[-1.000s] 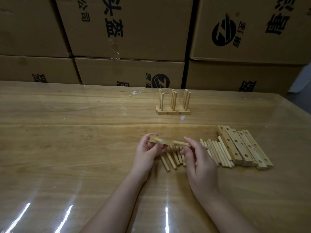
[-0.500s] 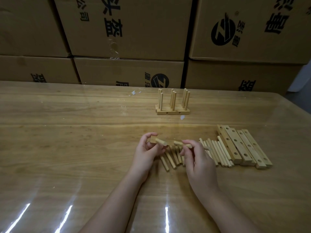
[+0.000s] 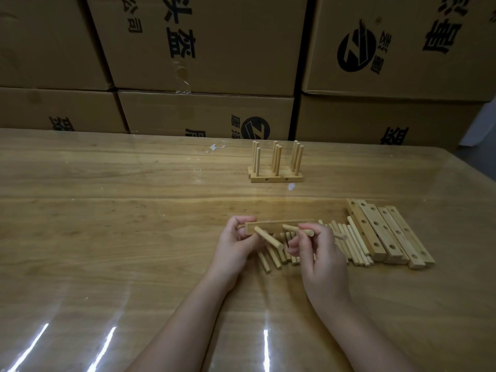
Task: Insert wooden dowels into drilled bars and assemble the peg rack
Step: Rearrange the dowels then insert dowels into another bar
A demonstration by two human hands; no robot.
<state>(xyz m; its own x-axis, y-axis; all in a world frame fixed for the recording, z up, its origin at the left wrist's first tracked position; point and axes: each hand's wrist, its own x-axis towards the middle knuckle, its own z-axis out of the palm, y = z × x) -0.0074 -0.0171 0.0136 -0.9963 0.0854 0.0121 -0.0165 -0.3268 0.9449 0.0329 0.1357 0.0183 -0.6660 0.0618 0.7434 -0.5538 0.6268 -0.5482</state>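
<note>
I saw the left hand gripping one end of a bar, held on edge just above the table. One dowel stuck out of the bar's near face, just beside the left palm. The right hand pinched a second dowel between thumb and fingertips, its far end at the bar's middle (seated or only touching, I could not tell). Loose dowels lay beneath and right of both hands, spare bars beyond them, a finished rack farther back.
</note>
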